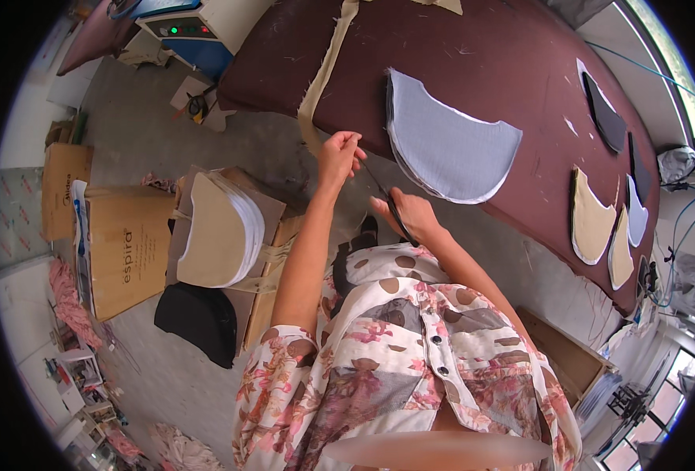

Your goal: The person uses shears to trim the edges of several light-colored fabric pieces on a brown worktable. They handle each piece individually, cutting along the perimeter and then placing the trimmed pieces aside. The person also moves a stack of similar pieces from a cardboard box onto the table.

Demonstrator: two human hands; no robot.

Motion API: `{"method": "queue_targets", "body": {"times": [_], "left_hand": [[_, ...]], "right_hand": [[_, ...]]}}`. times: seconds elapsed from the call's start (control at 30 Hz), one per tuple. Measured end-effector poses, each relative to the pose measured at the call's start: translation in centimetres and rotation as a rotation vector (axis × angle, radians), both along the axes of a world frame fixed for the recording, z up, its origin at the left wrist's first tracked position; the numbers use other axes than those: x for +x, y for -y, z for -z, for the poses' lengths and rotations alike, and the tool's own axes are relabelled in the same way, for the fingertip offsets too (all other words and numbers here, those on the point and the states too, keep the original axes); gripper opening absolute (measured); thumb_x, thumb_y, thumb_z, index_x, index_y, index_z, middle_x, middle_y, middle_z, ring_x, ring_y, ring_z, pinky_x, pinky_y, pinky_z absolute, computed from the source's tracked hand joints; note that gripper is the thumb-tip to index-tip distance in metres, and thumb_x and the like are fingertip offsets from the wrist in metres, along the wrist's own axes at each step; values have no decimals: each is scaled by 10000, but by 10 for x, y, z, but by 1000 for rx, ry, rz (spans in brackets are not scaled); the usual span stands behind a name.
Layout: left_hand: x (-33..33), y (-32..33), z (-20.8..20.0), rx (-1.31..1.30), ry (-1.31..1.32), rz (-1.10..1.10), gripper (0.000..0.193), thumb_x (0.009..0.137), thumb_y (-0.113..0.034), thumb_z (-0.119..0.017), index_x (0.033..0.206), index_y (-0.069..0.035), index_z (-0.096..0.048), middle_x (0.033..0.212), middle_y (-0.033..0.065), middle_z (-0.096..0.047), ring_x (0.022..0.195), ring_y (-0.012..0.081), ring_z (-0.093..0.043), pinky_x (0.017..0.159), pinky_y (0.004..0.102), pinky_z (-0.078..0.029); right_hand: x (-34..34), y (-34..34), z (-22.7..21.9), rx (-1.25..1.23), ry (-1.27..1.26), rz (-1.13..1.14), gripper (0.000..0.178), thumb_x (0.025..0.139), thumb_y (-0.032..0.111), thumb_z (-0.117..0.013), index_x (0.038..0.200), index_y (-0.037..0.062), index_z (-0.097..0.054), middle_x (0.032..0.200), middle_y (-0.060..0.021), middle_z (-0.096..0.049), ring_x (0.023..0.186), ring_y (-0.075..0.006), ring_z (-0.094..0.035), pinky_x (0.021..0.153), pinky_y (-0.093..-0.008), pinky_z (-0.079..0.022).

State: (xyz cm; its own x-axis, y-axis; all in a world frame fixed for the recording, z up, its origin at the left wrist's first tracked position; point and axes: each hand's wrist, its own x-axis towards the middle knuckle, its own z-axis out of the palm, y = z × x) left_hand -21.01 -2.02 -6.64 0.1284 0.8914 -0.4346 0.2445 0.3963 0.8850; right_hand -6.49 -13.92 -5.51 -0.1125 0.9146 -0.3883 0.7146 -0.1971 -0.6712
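Floral shirt nearest camera. Left hand: fingertips closed in a pinch, can't tell on what (beige strip drops off the maroon table right behind it). Right hand curled round dark scissors, blades toward left fingers. Beyond, blue-grey panel stack looks cut already; strip work seems unfinished, amount left unclear.

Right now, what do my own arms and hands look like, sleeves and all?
Your left hand and right hand are without gloves. Loose white sleeves, printed with pinkish-red flowers and brown patches, reach to about the elbows. Below them the forearms are uncovered, and I see no watch or bracelet.
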Motion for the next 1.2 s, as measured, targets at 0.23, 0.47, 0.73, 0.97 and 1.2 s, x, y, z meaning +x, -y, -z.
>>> {"method": "queue_targets", "body": {"times": [0.23,0.47,0.73,0.97,1.2], "left_hand": [[25,4,0,-4,-194,68,395,856,-428,-579,928,-41,-616,607,19,-601,477,78,-557,401,221,-421],[56,58,26,-282,160,-37,573,733,-543,-689,969,-37,-561,897,75,-624,816,174,-618,633,313,-510],[79,42,18,-32,244,45,295,791,-119,-676,1007,27,-538,873,99,-631,659,159,-634,491,266,-554],[74,-31,19,-34,175,21,276,754,-47,-669,995,25,-556,853,107,-628,636,178,-630,457,295,-553],[44,-67,10,-69,47,142,343,771,-144,-672,1063,-13,-548,850,73,-630,674,160,-631,547,287,-545]], "right_hand": [[32,51,-4,57,-52,-171,574,857,558,-468,786,-10,-512,665,-214,-587,662,-405,-586,599,-465,-451],[71,94,-2,42,8,-100,566,851,563,-475,813,-2,-492,701,-211,-583,702,-407,-568,622,-468,-437],[87,138,9,18,-8,93,519,851,526,-495,846,7,-495,714,-218,-580,696,-417,-559,619,-474,-431],[80,140,17,62,-51,193,463,846,471,-522,878,10,-498,715,-221,-576,701,-422,-553,622,-482,-424],[81,147,12,25,-94,258,416,848,429,-531,917,19,-538,730,-212,-587,717,-407,-567,643,-455,-442]]}}
